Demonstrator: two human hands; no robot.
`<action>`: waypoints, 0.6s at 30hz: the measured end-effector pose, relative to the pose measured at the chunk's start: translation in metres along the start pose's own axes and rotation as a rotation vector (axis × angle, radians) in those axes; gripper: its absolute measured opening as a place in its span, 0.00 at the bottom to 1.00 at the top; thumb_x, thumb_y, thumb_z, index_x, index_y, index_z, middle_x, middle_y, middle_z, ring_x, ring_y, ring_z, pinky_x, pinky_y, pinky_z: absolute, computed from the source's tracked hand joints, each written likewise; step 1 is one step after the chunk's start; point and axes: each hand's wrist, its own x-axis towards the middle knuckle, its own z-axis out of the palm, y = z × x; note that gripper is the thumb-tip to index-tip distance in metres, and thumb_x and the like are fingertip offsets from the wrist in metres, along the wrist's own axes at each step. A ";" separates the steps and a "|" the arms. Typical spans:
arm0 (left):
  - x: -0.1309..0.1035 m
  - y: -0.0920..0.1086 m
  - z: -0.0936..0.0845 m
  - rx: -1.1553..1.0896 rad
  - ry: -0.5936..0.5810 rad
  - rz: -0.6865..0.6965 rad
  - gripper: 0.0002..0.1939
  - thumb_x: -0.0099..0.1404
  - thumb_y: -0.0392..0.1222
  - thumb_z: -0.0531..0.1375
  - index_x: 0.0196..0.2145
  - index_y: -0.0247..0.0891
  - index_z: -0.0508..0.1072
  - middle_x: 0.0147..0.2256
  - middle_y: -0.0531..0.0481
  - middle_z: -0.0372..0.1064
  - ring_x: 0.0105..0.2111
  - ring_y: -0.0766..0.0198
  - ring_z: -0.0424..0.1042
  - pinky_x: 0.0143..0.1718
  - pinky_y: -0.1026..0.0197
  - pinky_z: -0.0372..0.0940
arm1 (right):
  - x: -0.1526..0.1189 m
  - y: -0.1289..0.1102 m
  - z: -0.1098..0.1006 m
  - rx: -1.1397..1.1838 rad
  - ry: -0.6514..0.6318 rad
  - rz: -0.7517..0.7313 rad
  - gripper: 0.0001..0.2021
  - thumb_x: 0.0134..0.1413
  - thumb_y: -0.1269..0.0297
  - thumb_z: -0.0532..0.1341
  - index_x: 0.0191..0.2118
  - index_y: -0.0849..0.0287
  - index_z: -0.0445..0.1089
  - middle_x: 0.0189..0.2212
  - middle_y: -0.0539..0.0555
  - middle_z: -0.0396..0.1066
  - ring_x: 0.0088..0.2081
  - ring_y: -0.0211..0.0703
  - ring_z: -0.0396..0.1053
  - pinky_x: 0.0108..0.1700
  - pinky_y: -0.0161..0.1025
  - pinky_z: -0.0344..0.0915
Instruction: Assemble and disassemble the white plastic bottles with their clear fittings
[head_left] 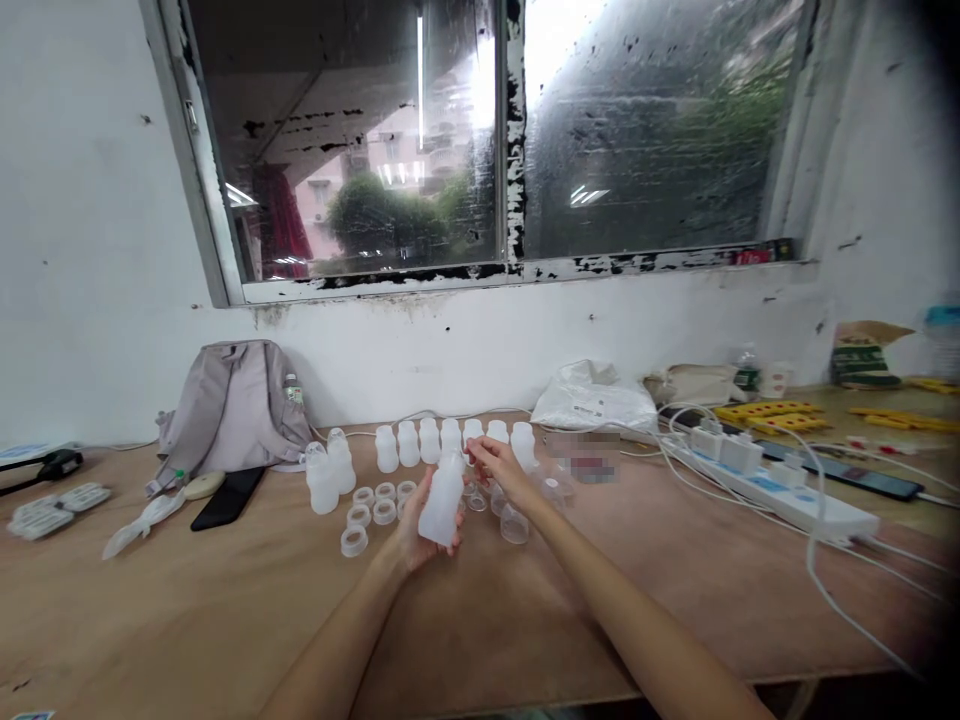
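One brown surface point(225, 620) fills the lower frame, with a white wall point(375, 350) and grimy window point(360, 150) above. Left hand point(411, 530) has its fingers wrapped round a frosted bottle point(442, 505), just below center frame. Right hand point(501, 468) has its fingers bunched up by that bottle's top, can't tell if they're gripping anything. Hands partly block the bottle row point(387, 450) behind; a patch point(592, 465) right of them is pixelated. Around, left to right: grey backpack point(232, 400), clear rings point(354, 549), clear cups point(514, 525), white bag point(592, 400), power strip point(832, 515).
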 end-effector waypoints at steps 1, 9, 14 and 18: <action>0.001 -0.001 -0.001 0.024 0.010 -0.011 0.34 0.57 0.65 0.43 0.53 0.37 0.56 0.22 0.51 0.65 0.15 0.63 0.66 0.13 0.66 0.55 | 0.000 -0.001 0.001 0.020 -0.012 0.010 0.18 0.43 0.47 0.57 0.22 0.60 0.60 0.16 0.44 0.57 0.14 0.29 0.53 0.14 0.30 0.47; 0.003 -0.008 -0.001 0.115 0.021 -0.030 0.33 0.59 0.63 0.44 0.49 0.33 0.61 0.26 0.47 0.68 0.18 0.62 0.69 0.17 0.63 0.61 | -0.001 0.001 -0.005 0.048 0.003 0.018 0.16 0.41 0.51 0.60 0.22 0.60 0.61 0.10 0.40 0.50 0.12 0.27 0.45 0.15 0.30 0.40; 0.004 -0.010 0.000 0.100 0.108 0.013 0.31 0.59 0.61 0.46 0.45 0.31 0.66 0.30 0.44 0.69 0.20 0.65 0.68 0.19 0.64 0.61 | 0.000 0.002 -0.007 0.062 -0.021 0.017 0.15 0.41 0.52 0.60 0.24 0.61 0.63 0.10 0.42 0.53 0.13 0.28 0.48 0.16 0.30 0.42; 0.002 -0.008 0.002 0.120 0.222 0.003 0.31 0.58 0.62 0.48 0.42 0.31 0.68 0.30 0.43 0.69 0.21 0.67 0.66 0.20 0.65 0.60 | -0.002 -0.001 -0.006 0.108 -0.055 0.037 0.15 0.41 0.52 0.61 0.25 0.61 0.63 0.12 0.42 0.54 0.14 0.28 0.50 0.16 0.30 0.45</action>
